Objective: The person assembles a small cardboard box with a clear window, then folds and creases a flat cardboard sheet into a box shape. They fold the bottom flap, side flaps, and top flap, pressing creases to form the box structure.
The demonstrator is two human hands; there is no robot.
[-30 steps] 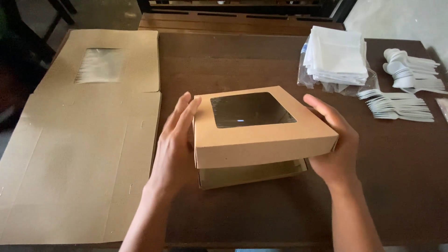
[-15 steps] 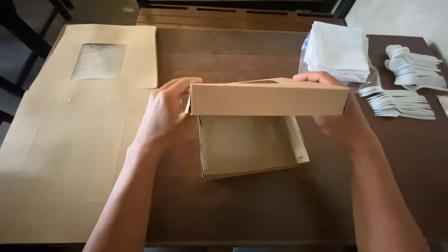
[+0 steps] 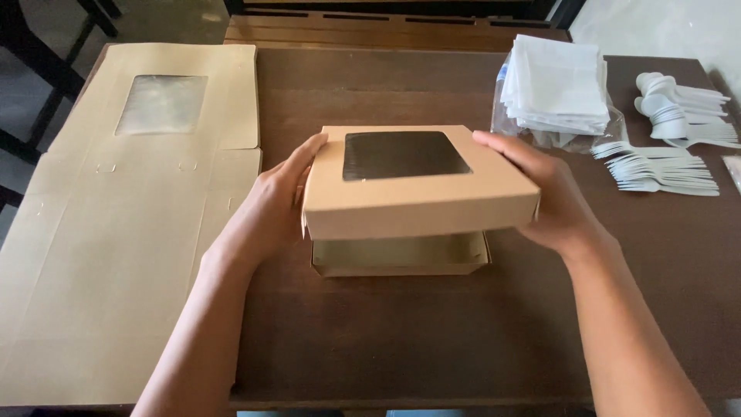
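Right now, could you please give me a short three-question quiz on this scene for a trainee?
1. True or false: the lid is fully seated on the tray.
2. What lies left of the left hand? A. flat cardboard B. forks C. napkins
3. Which white items lie nearest beyond the right hand?

Key:
1. False: the lid is held above the tray, and a gap shows.
2. A: flat cardboard on the table.
3. The napkins; the forks and spoons lie further right.
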